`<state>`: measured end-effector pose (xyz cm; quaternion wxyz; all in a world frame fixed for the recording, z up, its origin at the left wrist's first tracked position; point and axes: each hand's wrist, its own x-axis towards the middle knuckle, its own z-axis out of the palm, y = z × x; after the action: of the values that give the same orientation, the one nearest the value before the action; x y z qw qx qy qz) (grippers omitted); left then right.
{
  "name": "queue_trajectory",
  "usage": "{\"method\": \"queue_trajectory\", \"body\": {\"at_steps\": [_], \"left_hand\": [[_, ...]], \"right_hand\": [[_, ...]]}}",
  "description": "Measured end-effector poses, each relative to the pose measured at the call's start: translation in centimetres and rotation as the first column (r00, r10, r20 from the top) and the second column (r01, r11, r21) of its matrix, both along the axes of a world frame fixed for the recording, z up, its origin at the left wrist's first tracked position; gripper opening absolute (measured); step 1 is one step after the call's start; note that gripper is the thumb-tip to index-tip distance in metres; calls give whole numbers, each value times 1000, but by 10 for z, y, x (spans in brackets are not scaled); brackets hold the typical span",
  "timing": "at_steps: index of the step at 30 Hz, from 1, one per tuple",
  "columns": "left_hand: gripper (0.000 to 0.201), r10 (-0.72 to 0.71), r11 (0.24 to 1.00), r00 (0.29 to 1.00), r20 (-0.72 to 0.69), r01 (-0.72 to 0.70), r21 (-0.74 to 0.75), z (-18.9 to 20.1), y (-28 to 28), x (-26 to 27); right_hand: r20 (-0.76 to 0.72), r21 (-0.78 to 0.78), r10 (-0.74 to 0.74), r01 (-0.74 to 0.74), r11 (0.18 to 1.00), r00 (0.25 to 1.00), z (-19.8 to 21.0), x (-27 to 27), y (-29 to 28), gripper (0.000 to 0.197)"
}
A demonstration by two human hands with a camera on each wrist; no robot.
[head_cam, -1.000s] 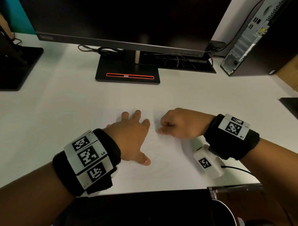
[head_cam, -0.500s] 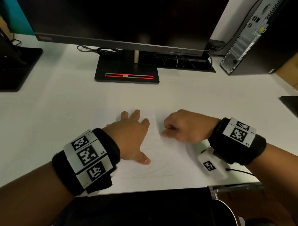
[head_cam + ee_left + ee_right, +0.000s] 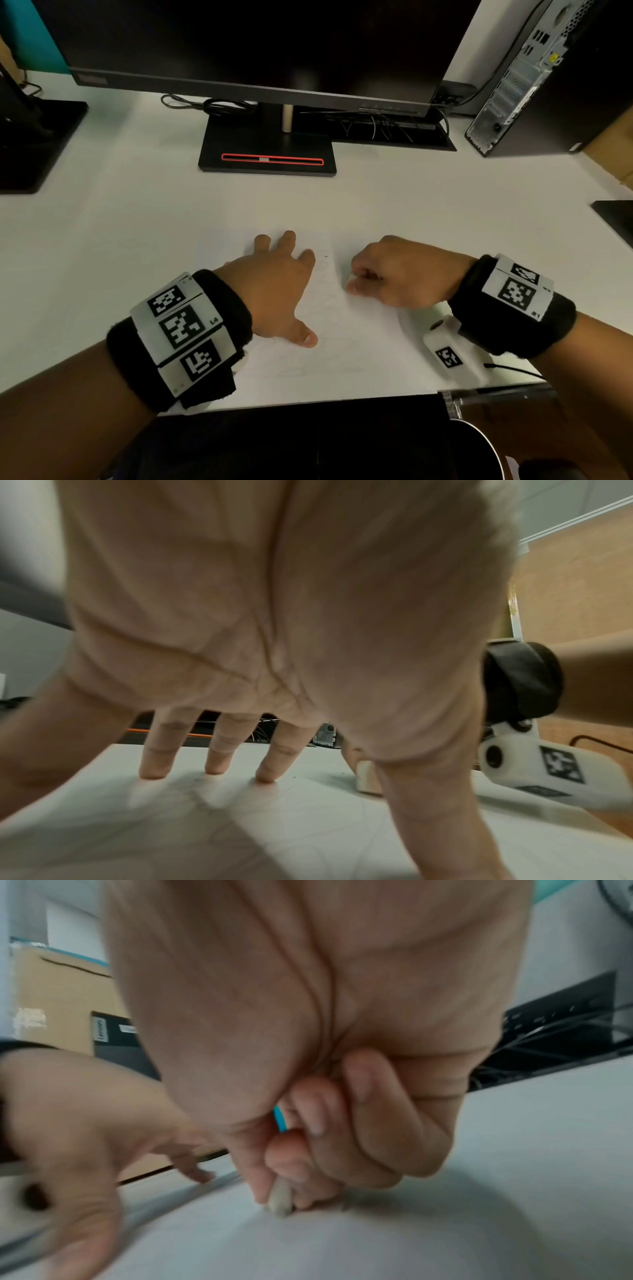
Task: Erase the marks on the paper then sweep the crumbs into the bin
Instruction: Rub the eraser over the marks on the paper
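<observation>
A white sheet of paper (image 3: 349, 346) with faint pencil lines lies on the white desk near its front edge. My left hand (image 3: 274, 291) lies flat on the paper's left part, fingers spread and straight, fingertips (image 3: 263, 775) pressing the sheet. My right hand (image 3: 397, 274) is curled into a fist to the right of it and pinches a small whitish eraser (image 3: 280, 1199) between thumb and fingers, its tip on the paper. A tiny dark crumb (image 3: 326, 256) lies between the two hands. In the head view the eraser is almost hidden by the fingers.
A black monitor stand (image 3: 270, 150) and a cable tray (image 3: 394, 133) stand behind the paper. A computer tower (image 3: 534, 78) is at the back right. A round metal-rimmed bin (image 3: 479, 442) sits below the desk's front right edge.
My right hand has slid a little to the right across the paper with the eraser. The left hand has stayed in place on the sheet.
</observation>
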<state>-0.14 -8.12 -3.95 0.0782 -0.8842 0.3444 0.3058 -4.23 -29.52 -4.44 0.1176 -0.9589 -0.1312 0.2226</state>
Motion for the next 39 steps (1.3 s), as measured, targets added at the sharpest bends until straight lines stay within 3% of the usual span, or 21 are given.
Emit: {"method": "queue_trajectory", "body": {"at_steps": [2, 6, 10, 15, 19, 23, 28, 39], "left_hand": [[116, 2, 1000, 1000, -3, -2, -2, 0, 0, 0], [117, 5, 1000, 1000, -1, -5, 0, -2, 0, 0], [118, 13, 1000, 1000, 1, -13, -7, -2, 0, -1], [120, 19, 1000, 1000, -12, -19, 0, 1, -1, -1], [119, 13, 1000, 1000, -11, -13, -5, -1, -1, 0], [120, 14, 1000, 1000, -15, -14, 11, 0, 0, 0], [120, 16, 1000, 1000, -7, -16, 22, 0, -1, 0], [121, 31, 999, 999, -14, -31, 12, 2, 1, -1]], "right_hand": [[-25, 13, 48, -47, 999, 999, -2, -6, 4, 45], [-3, 4, -26, 26, 1000, 1000, 1, -2, -6, 45], [-20, 56, 60, -59, 997, 998, -5, -14, 13, 43], [6, 11, -4, 4, 1000, 1000, 1, -7, 5, 44], [-7, 69, 73, -73, 995, 997, -4, -20, 17, 44], [-15, 9, -4, 5, 1000, 1000, 4, -10, 4, 44], [-36, 67, 66, -63, 996, 997, -1, -26, 12, 44], [-83, 87, -2, 9, 996, 997, 5, -39, 3, 44]]}}
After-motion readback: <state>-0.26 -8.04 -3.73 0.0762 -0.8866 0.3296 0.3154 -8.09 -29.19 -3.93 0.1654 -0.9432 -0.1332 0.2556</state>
